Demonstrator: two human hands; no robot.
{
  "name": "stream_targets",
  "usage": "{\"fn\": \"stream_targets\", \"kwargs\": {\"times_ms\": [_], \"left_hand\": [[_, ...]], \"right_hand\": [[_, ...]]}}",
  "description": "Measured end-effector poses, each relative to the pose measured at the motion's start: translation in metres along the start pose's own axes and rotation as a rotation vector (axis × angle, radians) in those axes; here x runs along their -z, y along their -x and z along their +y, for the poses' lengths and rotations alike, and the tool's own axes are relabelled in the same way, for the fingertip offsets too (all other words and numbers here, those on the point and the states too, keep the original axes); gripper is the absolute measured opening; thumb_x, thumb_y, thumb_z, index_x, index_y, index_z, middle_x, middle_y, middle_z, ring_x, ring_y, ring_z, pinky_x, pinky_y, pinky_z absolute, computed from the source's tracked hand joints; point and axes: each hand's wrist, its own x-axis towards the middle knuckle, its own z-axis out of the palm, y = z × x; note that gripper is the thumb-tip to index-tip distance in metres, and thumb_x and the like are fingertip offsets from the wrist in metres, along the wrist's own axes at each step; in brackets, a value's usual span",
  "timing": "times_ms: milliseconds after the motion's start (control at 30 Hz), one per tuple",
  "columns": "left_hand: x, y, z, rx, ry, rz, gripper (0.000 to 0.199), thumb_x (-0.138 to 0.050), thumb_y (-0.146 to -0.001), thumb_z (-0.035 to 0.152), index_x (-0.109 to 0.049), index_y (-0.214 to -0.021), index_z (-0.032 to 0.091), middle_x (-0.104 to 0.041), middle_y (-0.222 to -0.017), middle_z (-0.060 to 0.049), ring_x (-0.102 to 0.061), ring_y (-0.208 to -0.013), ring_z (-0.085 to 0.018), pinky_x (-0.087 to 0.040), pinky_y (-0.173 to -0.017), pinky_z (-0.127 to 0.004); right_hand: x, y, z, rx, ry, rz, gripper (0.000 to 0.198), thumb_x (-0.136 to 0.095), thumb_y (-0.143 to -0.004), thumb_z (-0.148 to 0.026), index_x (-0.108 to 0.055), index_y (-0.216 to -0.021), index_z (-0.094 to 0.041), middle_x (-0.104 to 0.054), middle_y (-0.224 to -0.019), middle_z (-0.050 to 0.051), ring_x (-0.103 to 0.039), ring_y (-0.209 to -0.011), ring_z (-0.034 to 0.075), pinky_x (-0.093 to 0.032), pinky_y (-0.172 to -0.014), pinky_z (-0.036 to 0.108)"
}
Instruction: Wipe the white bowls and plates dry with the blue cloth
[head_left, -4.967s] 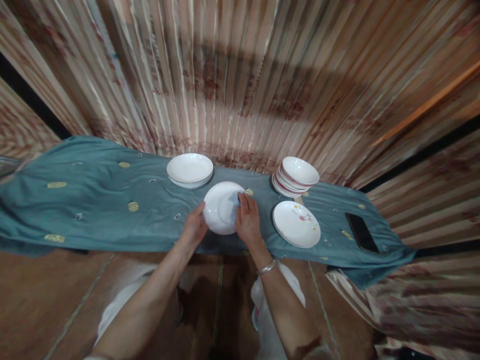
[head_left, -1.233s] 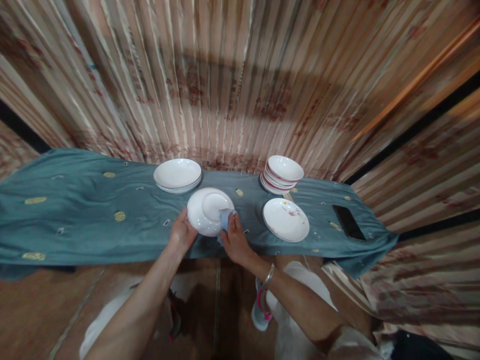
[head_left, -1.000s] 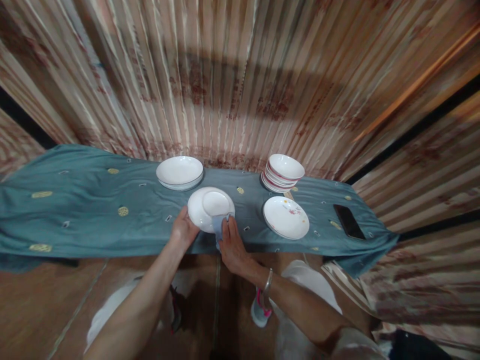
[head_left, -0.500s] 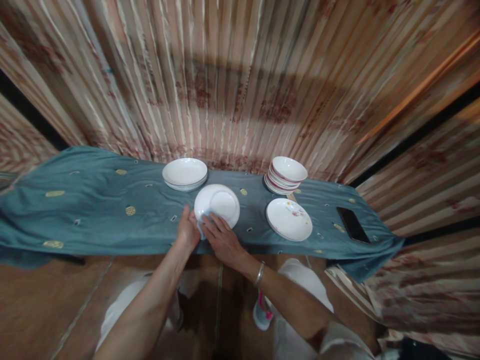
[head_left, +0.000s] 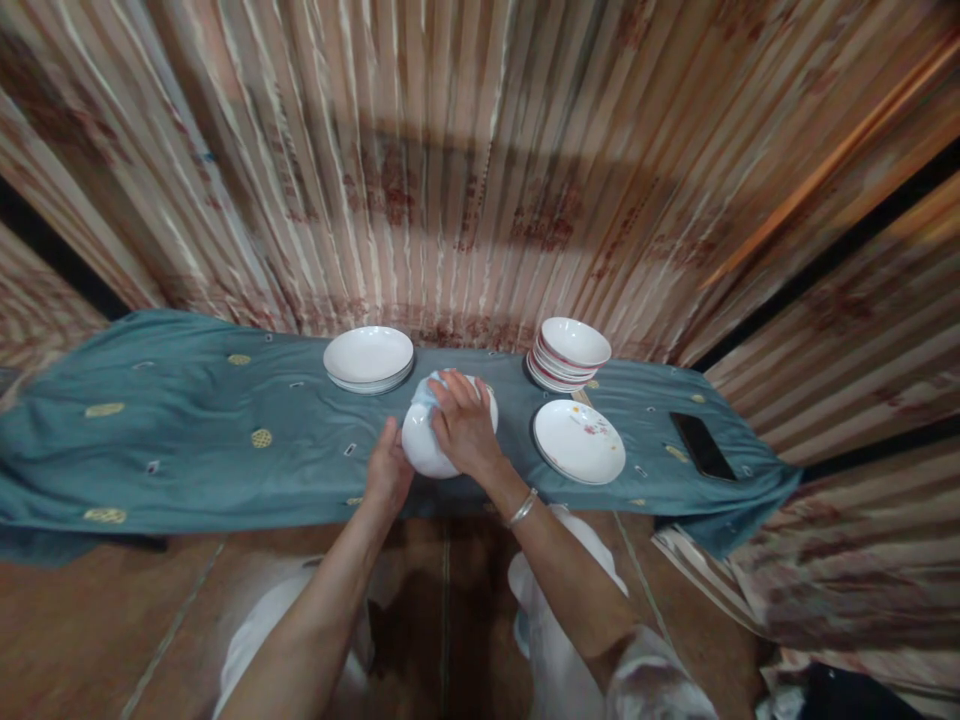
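A white plate is held tilted above the front half of the cloth-covered table. My left hand grips its left edge, fingers closed and partly hidden behind it. My right hand lies over the plate and presses a light blue cloth against it near the far rim. The hand hides much of the plate's right side. Behind and to the left is a stack of white plates. To the right lies a stack of white plates with a floral print.
Several red-rimmed white bowls are stacked at the back right. A dark phone lies near the table's right end. The green tablecloth hangs over the front edge. A pleated curtain closes off the back, with dark poles at both sides.
The plate has been tilted and turned, so its foot ring no longer shows. My right hand and the blue cloth have moved up and right, toward the far rim.
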Motion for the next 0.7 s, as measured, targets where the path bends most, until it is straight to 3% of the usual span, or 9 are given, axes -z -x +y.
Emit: {"fn": "stream_targets", "kwargs": {"times_ms": [167,333,533,700], "left_hand": [[0.006,-0.003,0.001,-0.064,-0.042,0.139,0.022,-0.054,-0.089,0.022,-0.071,-0.087,0.009,-0.077,-0.086,-0.011,-0.069,-0.104,-0.027,-0.053,-0.095,-0.037],[0.014,-0.008,0.003,-0.007,-0.009,0.214,0.023,-0.050,-0.092,0.019,-0.071,-0.099,0.012,-0.077,-0.082,-0.006,-0.072,-0.095,-0.021,-0.055,-0.091,-0.033],[0.022,-0.015,0.003,0.022,0.015,0.237,0.029,-0.047,-0.095,0.023,-0.069,-0.113,0.014,-0.077,-0.082,-0.006,-0.072,-0.086,-0.020,-0.057,-0.084,-0.030],[0.029,-0.019,0.001,0.042,0.046,0.231,0.030,-0.048,-0.095,0.025,-0.069,-0.113,0.013,-0.076,-0.081,-0.007,-0.071,-0.077,-0.020,-0.057,-0.079,-0.029]], "right_hand": [[-0.010,-0.002,0.038,-0.210,-0.136,0.065,0.046,-0.029,-0.099,-0.028,-0.050,-0.137,-0.012,-0.054,-0.140,0.015,-0.044,-0.135,0.023,-0.030,-0.115,0.045],[-0.037,0.009,0.063,-0.316,-0.264,0.072,0.048,-0.030,-0.097,-0.027,-0.048,-0.138,-0.009,-0.056,-0.138,0.017,-0.049,-0.132,0.024,-0.037,-0.113,0.043],[-0.056,0.032,0.071,-0.368,-0.222,0.037,0.051,-0.031,-0.098,-0.030,-0.041,-0.144,-0.008,-0.050,-0.144,0.020,-0.043,-0.138,0.026,-0.033,-0.116,0.050],[-0.064,0.054,0.064,-0.425,-0.170,-0.045,0.057,-0.032,-0.098,-0.032,-0.032,-0.149,-0.006,-0.041,-0.150,0.023,-0.035,-0.143,0.027,-0.033,-0.115,0.050]]}}
